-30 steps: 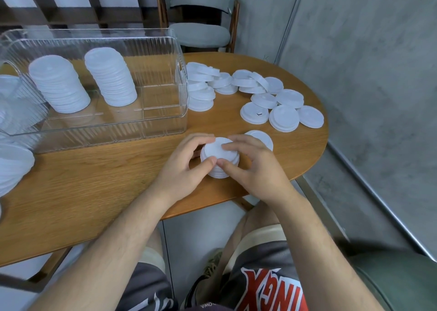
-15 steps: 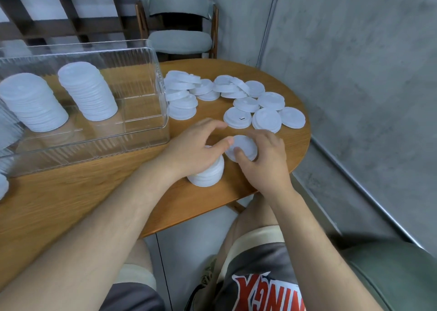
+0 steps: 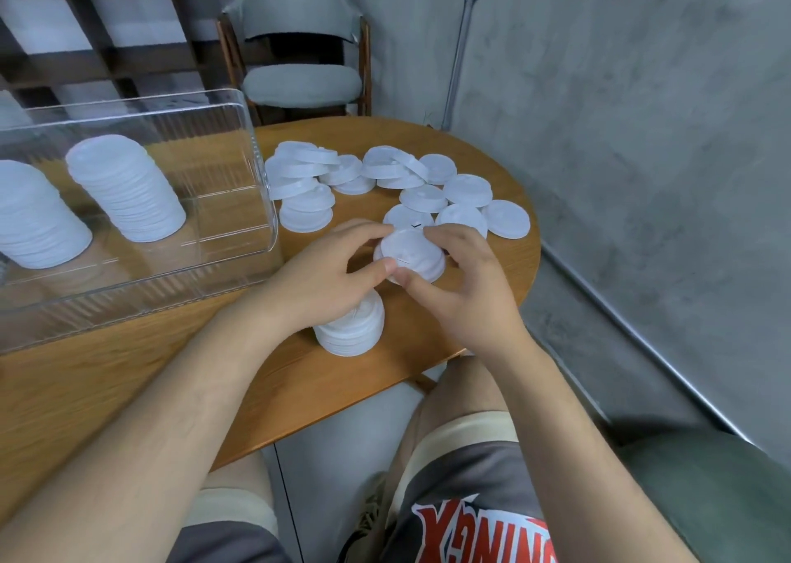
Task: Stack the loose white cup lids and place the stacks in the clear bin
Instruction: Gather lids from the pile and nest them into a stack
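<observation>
Both hands hold a single white cup lid (image 3: 410,256) just above the table, tilted toward me. My left hand (image 3: 329,280) pinches its left rim with thumb and fingers. My right hand (image 3: 458,280) grips its right and near rim. Below my left hand stands a short stack of white lids (image 3: 353,329) near the table's front edge. Several loose lids (image 3: 411,185) lie scattered on the far side of the table. The clear bin (image 3: 252,168) at the left holds two tall lid stacks (image 3: 126,187).
The round wooden table (image 3: 492,151) ends just right of the loose lids, with a grey concrete wall beyond. A wooden chair with a grey cushion (image 3: 301,78) stands behind the table. My knees sit under the near edge.
My right hand picked the lone lid up from beside the short stack and my left hand left the stack to join it. The view also shifted, sliding the bin leftward.
</observation>
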A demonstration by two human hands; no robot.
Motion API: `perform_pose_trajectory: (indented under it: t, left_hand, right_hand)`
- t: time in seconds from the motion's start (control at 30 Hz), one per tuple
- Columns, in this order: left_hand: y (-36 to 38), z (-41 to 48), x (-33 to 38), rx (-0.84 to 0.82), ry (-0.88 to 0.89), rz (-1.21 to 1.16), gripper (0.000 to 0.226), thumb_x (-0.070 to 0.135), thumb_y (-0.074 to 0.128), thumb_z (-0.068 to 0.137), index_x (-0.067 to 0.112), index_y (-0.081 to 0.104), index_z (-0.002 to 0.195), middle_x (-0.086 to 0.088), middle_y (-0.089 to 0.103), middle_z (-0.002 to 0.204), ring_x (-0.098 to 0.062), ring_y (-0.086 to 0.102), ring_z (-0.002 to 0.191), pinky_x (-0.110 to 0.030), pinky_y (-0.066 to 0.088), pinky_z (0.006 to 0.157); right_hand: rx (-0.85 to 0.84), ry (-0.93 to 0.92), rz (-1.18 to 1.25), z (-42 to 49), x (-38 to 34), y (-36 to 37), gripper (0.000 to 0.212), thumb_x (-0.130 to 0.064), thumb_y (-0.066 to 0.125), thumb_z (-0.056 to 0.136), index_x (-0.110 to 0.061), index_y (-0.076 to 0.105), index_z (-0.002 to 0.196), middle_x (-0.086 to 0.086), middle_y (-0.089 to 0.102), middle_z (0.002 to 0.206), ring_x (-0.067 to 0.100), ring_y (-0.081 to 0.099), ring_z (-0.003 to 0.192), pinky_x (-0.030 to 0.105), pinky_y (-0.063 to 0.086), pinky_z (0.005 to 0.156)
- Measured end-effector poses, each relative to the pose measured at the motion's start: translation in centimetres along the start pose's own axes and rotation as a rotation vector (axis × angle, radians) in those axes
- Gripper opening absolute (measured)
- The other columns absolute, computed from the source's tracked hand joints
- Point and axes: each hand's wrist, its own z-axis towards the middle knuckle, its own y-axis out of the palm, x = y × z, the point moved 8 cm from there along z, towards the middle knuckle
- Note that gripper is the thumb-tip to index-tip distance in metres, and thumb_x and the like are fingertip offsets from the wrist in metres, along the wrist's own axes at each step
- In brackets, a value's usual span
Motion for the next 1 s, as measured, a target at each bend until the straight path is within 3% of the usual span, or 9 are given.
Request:
perform_pose_trajectory:
  t: [0.1, 0.23, 0.4, 0.63, 0.77, 1.0]
  left_hand:
    - [-1.1, -2.4, -0.7, 0.106, 0.022, -0.054, 0.047, 0.037, 0.058, 0.1, 0.032, 0.05, 0.146, 0.024, 0.049, 0.142, 0.013, 0.041, 0.13, -0.014, 0.034, 0.11]
    - [-1.7, -5.2, -1.9, 0.233, 0.032, -0.08, 0.053, 0.04, 0.06, 0.097, 0.028, 0.05, 0.147, 0.019, 0.047, 0.148, 0.005, 0.04, 0.137, -0.026, 0.036, 0.116]
    - [-2.6, -8.0, -2.7, 0.394, 0.09, -0.122, 0.048, 0.031, 0.066, 0.094, 0.018, 0.059, 0.139, 0.014, 0.054, 0.145, 0.0, 0.045, 0.138, -0.019, 0.038, 0.11]
    - [-0.7, -9.3, -4.6, 0.371, 0.059, -0.14, 0.042, 0.024, 0.068, 0.095, 0.019, 0.062, 0.136, 0.017, 0.057, 0.141, -0.002, 0.049, 0.134, -0.024, 0.042, 0.109]
    - [-0.2, -9.4, -5.3, 0.344, 0.033, -0.153, 0.042, 0.023, 0.07, 0.093, 0.02, 0.063, 0.135, 0.017, 0.057, 0.141, -0.004, 0.049, 0.135, -0.028, 0.045, 0.108]
    - [0.0, -9.0, -5.4, 0.307, 0.013, -0.131, 0.043, 0.026, 0.068, 0.094, 0.022, 0.062, 0.137, 0.02, 0.056, 0.142, 0.0, 0.048, 0.134, -0.034, 0.045, 0.11]
  right_hand:
    - [-0.028, -0.048, 0.059, 0.0, -1.4, 0.6, 0.052, -0.044, 0.082, 0.082, -0.018, 0.069, 0.125, -0.01, 0.06, 0.127, 0.001, 0.053, 0.124, 0.015, 0.042, 0.102]
    - [-0.108, -0.111, 0.062, -0.6, -3.1, 2.2, 0.054, -0.045, 0.079, 0.085, -0.017, 0.067, 0.129, -0.01, 0.059, 0.132, 0.001, 0.051, 0.127, 0.021, 0.044, 0.105]
    - [-0.203, -0.123, 0.108, -1.9, -3.3, 4.3, 0.053, -0.037, 0.073, 0.088, -0.017, 0.063, 0.136, -0.008, 0.051, 0.141, 0.007, 0.048, 0.134, 0.032, 0.044, 0.11]
    - [-0.219, -0.156, 0.026, -3.1, -2.8, 5.3, 0.047, -0.028, 0.076, 0.089, -0.014, 0.064, 0.133, -0.007, 0.057, 0.134, -0.002, 0.05, 0.126, 0.014, 0.04, 0.103]
    - [-0.233, -0.151, 0.004, -3.4, -2.2, 5.6, 0.049, -0.032, 0.075, 0.088, -0.014, 0.064, 0.133, -0.008, 0.058, 0.134, 0.005, 0.051, 0.128, 0.023, 0.043, 0.105]
    - [-0.242, -0.148, 0.002, -3.3, -1.7, 5.6, 0.051, -0.032, 0.076, 0.089, -0.014, 0.063, 0.135, -0.007, 0.057, 0.137, 0.004, 0.05, 0.129, 0.027, 0.044, 0.106]
